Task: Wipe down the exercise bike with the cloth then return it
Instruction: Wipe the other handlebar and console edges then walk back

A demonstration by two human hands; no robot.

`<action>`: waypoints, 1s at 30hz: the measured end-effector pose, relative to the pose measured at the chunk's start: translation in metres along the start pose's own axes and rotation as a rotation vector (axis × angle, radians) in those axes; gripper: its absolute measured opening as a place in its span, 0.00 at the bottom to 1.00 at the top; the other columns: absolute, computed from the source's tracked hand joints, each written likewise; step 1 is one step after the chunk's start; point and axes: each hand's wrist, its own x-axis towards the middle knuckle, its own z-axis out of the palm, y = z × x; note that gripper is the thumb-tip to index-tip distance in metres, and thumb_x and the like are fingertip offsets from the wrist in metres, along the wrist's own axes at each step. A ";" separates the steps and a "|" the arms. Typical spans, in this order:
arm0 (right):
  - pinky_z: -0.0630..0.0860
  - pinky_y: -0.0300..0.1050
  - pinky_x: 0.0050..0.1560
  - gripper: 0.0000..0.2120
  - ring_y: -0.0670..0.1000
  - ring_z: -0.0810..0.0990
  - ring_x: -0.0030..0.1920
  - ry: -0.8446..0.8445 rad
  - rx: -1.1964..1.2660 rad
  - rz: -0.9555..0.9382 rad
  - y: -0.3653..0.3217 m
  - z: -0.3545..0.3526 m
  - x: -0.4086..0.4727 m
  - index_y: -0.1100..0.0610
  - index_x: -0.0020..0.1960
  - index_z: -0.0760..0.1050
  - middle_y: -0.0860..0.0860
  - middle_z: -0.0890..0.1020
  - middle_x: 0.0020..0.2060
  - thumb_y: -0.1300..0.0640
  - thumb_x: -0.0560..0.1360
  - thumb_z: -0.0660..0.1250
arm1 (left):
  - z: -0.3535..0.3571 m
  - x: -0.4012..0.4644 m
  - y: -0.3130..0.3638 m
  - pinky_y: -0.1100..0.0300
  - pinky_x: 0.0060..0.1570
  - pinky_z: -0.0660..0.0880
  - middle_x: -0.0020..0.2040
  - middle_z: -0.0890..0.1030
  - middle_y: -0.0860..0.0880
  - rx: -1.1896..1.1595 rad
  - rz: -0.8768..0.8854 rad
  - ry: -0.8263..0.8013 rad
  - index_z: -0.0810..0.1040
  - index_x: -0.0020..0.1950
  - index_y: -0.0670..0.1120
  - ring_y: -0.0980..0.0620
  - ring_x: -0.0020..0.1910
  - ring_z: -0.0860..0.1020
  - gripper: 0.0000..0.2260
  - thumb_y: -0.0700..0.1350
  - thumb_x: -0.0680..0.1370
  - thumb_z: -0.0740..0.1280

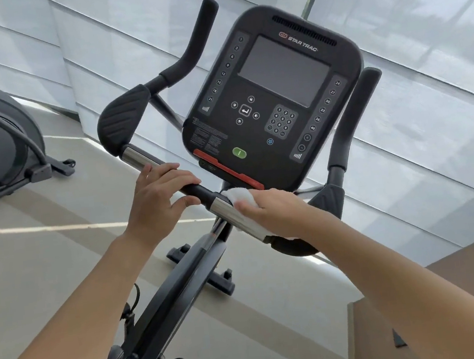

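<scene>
1. Two hands work on the handlebar (192, 188) at frame centre. The left hand (158, 200), left of centre, curls around the black grip; if it loosens, the exercise bike (182, 277) loses its brace.
2. The right hand (275, 213), right of centre, presses the cloth (239, 198) around the chrome section. A loose fold could slip off and drop.
3. The console (272, 98), upper right of centre, sits just above; a stray swipe could press its buttons.
</scene>
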 end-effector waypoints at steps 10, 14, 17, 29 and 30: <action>0.73 0.41 0.32 0.25 0.48 0.82 0.35 0.086 0.139 -0.005 -0.020 0.009 -0.002 0.48 0.51 0.74 0.47 0.82 0.37 0.27 0.78 0.56 | -0.008 0.000 0.008 0.35 0.73 0.65 0.61 0.86 0.53 0.007 -0.005 -0.033 0.85 0.62 0.49 0.44 0.70 0.77 0.19 0.45 0.72 0.82; 0.74 0.42 0.37 0.12 0.45 0.81 0.36 0.037 0.060 -0.088 0.005 -0.006 -0.022 0.45 0.52 0.75 0.44 0.82 0.37 0.38 0.82 0.62 | -0.007 0.000 0.005 0.33 0.72 0.66 0.61 0.86 0.53 0.011 0.001 -0.026 0.85 0.62 0.49 0.44 0.69 0.77 0.19 0.45 0.72 0.82; 0.77 0.41 0.39 0.10 0.43 0.83 0.38 -0.060 0.039 -0.112 0.015 -0.023 -0.028 0.45 0.53 0.76 0.43 0.83 0.40 0.39 0.81 0.64 | -0.007 0.001 0.003 0.33 0.72 0.66 0.60 0.86 0.53 0.011 0.018 -0.022 0.85 0.61 0.49 0.44 0.69 0.78 0.18 0.44 0.72 0.82; 0.76 0.50 0.62 0.31 0.56 0.79 0.65 -0.315 0.062 -0.061 0.014 -0.036 -0.008 0.54 0.69 0.74 0.52 0.80 0.66 0.30 0.83 0.53 | 0.005 0.007 0.046 0.38 0.78 0.55 0.53 0.85 0.55 0.086 -0.178 -0.054 0.84 0.51 0.50 0.47 0.67 0.76 0.11 0.51 0.81 0.62; 0.70 0.52 0.72 0.31 0.55 0.72 0.74 -0.305 0.096 -0.089 0.009 -0.033 -0.005 0.53 0.79 0.64 0.51 0.71 0.76 0.34 0.85 0.53 | 0.011 0.007 0.055 0.37 0.79 0.54 0.53 0.85 0.54 0.116 -0.186 -0.072 0.84 0.51 0.49 0.47 0.65 0.77 0.12 0.49 0.81 0.61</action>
